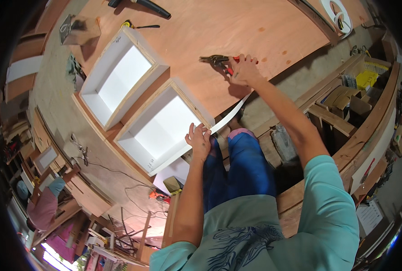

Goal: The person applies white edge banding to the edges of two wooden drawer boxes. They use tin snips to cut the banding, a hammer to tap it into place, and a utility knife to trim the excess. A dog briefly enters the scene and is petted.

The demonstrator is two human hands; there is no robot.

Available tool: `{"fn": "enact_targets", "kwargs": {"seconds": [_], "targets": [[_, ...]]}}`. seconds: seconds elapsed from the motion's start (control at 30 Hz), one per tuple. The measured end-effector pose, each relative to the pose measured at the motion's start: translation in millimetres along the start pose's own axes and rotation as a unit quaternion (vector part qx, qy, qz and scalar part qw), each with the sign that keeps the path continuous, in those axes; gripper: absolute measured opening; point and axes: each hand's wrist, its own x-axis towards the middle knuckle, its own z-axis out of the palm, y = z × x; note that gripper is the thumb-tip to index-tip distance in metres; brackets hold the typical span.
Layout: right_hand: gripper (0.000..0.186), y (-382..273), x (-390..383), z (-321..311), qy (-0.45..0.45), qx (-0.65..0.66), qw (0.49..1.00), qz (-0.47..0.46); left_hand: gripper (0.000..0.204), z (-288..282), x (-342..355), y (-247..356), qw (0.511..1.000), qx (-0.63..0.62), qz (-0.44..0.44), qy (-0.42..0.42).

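My right hand [245, 71] is closed around the red handles of a pair of snips [218, 59], held over the plywood table with the jaws pointing left. A thin white edging strip [231, 111] curves from below my right hand to the near drawer box. My left hand [198, 141] presses that strip at the right front corner of the box, its fingers bent over the edge. The near drawer box [159, 123] is open-topped, white inside, with bare plywood edges along its other sides. Beside it stands a second, similar drawer box [124, 74].
A yellow tape measure [128, 24] and a black-handled tool [151, 8] lie towards the table's far side. A white roll of strip [338, 18] sits far right. Wooden compartments [341, 101] holding boxes line the right. Cables [101, 166] trail on the left; another person [45, 203] is beyond.
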Motion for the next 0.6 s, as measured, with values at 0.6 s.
{"fn": "enact_targets", "kwargs": {"seconds": [0.6], "targets": [[0.082, -36.7, -320.5, 74.6, -0.290, 0.558, 0.775, 0.065, 0.025, 3.6, -0.5, -0.1, 0.998, -0.055, 0.000, 0.016]]}}
